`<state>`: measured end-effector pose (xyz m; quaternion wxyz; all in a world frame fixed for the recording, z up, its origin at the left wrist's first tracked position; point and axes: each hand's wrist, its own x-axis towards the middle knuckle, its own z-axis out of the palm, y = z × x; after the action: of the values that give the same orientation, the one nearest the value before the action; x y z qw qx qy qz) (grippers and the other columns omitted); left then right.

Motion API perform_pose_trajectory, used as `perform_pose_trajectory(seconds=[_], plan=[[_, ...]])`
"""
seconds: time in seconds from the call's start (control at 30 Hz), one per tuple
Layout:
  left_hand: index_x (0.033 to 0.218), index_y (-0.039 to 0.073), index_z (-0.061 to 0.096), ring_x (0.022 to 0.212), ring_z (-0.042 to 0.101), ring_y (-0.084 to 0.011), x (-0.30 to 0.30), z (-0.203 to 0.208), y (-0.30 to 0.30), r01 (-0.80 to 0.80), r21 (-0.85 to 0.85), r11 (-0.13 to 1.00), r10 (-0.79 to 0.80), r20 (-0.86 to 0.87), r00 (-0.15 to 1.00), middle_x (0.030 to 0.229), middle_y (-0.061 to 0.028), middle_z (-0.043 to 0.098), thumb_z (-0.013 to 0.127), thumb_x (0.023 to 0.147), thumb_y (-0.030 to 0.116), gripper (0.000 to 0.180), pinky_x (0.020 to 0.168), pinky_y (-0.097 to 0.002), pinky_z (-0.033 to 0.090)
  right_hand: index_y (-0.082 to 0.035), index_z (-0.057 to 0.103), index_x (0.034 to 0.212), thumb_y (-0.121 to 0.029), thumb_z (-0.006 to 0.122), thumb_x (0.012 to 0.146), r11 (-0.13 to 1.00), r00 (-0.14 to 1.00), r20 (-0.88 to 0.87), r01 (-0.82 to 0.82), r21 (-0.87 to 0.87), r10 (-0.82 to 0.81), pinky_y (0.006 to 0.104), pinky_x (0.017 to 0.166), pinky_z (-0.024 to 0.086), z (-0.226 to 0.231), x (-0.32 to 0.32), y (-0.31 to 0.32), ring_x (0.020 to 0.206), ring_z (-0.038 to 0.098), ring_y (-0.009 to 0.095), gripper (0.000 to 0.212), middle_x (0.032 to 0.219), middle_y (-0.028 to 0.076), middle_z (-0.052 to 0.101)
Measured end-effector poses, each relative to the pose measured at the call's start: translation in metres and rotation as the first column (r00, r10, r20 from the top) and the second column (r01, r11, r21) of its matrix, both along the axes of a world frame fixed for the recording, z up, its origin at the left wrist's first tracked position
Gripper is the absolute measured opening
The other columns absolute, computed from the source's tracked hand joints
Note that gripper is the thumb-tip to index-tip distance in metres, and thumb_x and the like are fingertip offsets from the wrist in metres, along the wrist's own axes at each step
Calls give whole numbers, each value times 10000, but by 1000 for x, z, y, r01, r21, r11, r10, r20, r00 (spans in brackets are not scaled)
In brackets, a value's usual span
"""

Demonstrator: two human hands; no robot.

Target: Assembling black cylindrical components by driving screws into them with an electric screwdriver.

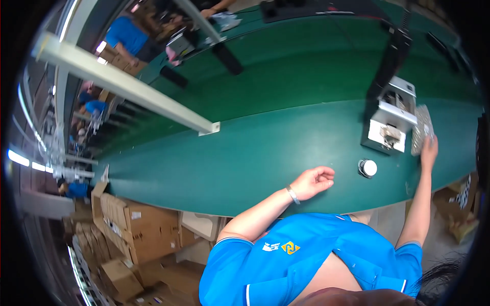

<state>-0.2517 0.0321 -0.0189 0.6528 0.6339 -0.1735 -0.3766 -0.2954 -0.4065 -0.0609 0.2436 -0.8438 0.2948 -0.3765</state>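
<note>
On the right, my right hand (pixel 429 151) grips the near end of a bubble-wrap bag (pixel 422 127), its fingers closed on the edge. The bag lies along the right side of a metal bench machine (pixel 375 135) with a pale front opening. My left hand (pixel 312 183), a band at its wrist, hovers over or rests on the green table; contact cannot be told. Its fingers are loosely curled and apart, with nothing visible in them. Between my hands, in front of the machine, stands a small round container with a white top (pixel 368 168).
A black arm (pixel 390 61) rises behind the machine. A pale metal post (pixel 127 84) slants across the left of the green table (pixel 245 153). Cardboard boxes (pixel 153 232) stand below its left front edge. People in blue (pixel 127 35) are across the far side.
</note>
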Motion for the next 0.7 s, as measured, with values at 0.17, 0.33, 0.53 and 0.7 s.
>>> perform_pose_trajectory(seconds=[0.17, 0.33, 0.53, 0.7], plan=[[1060, 19, 495, 768, 553, -133, 82, -7, 63, -563, 41, 825, 514, 359, 779, 945, -89, 566, 616, 744, 77, 343, 704, -241, 471, -36, 514, 1020, -141, 398, 893, 898, 919, 254, -362, 249, 300, 242, 732, 404, 62, -10, 150, 796, 501, 131, 201, 924, 62, 545], [1191, -45, 354, 1019, 480, -286, 231, -33, 127, -883, 35, 468, 658, 653, 374, 1134, -232, 434, 683, 675, 256, 681, 857, -353, 415, -15, 482, 1095, -136, 612, 695, 543, 534, -99, -824, 165, 840, 346, 839, 399, 50, 25, 307, 1024, 476, 276, 438, 1145, 135, 487], [1221, -52, 316, 1028, 461, -347, 354, -42, 144, -955, 51, 292, 606, 763, 226, 1156, -246, 408, 743, 582, 324, 855, 874, -371, 398, 7, 435, 1142, -261, 603, 706, 601, 559, -436, -797, -48, 706, 426, 995, 240, 19, 61, 333, 1147, 365, 326, 539, 1233, 197, 376], [1205, -40, 331, 973, 491, -345, 406, -42, 142, -959, -46, 281, 667, 728, 160, 1123, -236, 439, 764, 540, 331, 876, 846, -363, 411, 3, 441, 1135, -283, 601, 695, 583, 547, -512, -806, -108, 662, 453, 1002, 217, 20, 63, 340, 1150, 356, 338, 548, 1227, 203, 373]])
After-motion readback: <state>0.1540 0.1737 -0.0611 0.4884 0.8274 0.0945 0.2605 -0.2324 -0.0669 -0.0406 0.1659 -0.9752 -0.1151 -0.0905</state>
